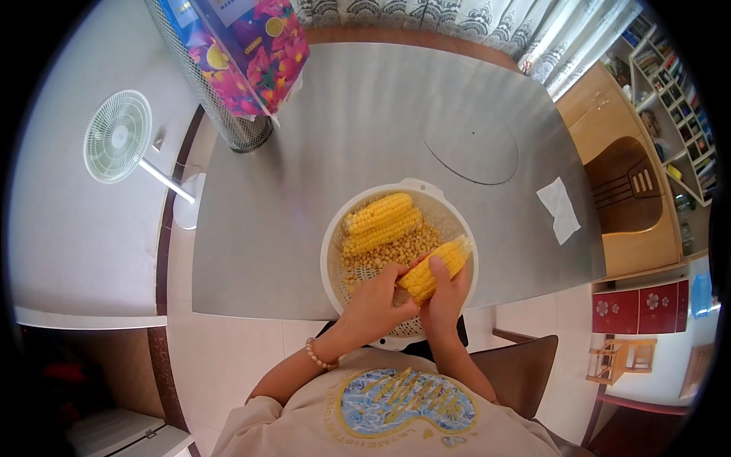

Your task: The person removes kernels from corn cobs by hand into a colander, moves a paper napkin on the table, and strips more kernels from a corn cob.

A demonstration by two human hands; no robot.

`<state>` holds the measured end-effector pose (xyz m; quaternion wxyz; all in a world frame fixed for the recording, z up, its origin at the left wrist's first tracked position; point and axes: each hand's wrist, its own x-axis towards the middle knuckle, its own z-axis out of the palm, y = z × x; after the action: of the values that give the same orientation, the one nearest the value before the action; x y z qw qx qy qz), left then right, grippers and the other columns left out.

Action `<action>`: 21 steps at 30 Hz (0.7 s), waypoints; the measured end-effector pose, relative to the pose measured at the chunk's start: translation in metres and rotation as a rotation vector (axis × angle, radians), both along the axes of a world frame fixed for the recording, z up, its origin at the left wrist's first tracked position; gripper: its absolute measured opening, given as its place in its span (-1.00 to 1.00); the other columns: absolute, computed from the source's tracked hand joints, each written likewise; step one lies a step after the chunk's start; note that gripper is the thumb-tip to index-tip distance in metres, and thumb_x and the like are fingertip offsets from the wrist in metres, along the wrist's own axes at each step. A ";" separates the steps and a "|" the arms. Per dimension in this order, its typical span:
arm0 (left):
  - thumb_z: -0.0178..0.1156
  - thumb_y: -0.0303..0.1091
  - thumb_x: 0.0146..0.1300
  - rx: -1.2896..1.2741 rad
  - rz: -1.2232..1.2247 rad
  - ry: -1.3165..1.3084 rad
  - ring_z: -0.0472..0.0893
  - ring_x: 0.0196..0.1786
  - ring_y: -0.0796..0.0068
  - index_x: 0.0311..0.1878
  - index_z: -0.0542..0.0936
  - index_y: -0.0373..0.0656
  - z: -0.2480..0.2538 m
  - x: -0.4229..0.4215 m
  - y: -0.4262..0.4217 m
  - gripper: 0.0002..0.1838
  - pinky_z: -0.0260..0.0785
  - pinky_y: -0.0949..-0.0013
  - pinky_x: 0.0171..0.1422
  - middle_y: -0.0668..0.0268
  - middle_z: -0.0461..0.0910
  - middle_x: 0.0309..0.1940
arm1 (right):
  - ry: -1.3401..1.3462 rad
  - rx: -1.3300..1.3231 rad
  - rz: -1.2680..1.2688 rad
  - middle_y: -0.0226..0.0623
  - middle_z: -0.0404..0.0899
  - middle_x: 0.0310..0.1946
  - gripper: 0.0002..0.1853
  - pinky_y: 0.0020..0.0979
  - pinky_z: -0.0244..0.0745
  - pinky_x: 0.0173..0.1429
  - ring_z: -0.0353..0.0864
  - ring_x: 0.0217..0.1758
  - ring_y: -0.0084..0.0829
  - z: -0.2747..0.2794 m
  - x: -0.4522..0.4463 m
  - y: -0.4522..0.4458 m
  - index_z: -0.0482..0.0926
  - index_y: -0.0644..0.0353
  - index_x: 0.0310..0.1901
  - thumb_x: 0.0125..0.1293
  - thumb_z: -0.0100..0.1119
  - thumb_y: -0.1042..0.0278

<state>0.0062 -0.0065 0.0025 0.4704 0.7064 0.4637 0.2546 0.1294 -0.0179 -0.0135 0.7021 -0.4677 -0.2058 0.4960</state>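
A white perforated basket (333, 263) rests at the front edge of the grey table, its near part over the edge. Inside it, two yellow corn cobs (381, 222) lie side by side at the back left, with loose kernels (396, 253) beside and below them. Above the basket's right side, my right hand (447, 293) is wrapped round another corn cob (449, 260), which tilts up to the right. My left hand (378, 303) touches the lower left end of that cob with bent fingers; whether kernels are between them is hidden.
A wire-mesh holder (247, 135) with a colourful bag (255, 57) stands at the back left. On the table's right lie a white tissue (559, 210) and a thin dark curved line (464, 178). Chairs (518, 371) and a white fan (119, 137) stand around the table.
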 end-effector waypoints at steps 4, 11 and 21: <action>0.12 -0.39 0.10 -0.131 0.031 -0.072 0.62 -0.26 0.30 -0.02 0.42 -0.32 -0.011 -0.005 0.003 -0.63 0.43 0.34 -0.13 0.06 0.59 -0.28 | 0.055 0.000 0.014 -0.26 0.46 -0.31 -0.73 -0.46 0.49 -0.22 0.51 -0.28 -0.47 0.000 0.001 0.000 0.25 0.18 0.00 0.30 0.00 0.45; 0.12 -0.37 0.20 -0.254 -0.012 -0.270 0.56 -0.17 0.46 0.04 0.41 -0.30 -0.006 -0.008 0.002 -0.64 0.40 0.41 -0.05 0.17 0.54 -0.15 | 0.078 0.006 -0.001 -0.26 0.47 -0.32 -0.77 -0.46 0.48 -0.21 0.50 -0.28 -0.48 0.006 0.001 0.001 0.28 0.17 -0.05 0.30 0.01 0.42; 0.06 -0.28 0.31 -0.187 -0.140 -0.088 0.58 -0.26 0.40 0.10 0.40 -0.30 0.000 -0.013 0.009 -0.62 0.41 0.37 -0.15 0.16 0.56 -0.24 | 0.111 0.015 -0.010 -0.26 0.47 -0.33 -0.77 -0.46 0.49 -0.21 0.51 -0.30 -0.47 0.006 0.004 0.000 0.28 0.20 -0.05 0.31 0.02 0.42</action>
<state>-0.0067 0.0023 0.0023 0.5708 0.6780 0.4139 0.2077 0.1330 -0.0181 -0.0073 0.7182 -0.4355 -0.1679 0.5161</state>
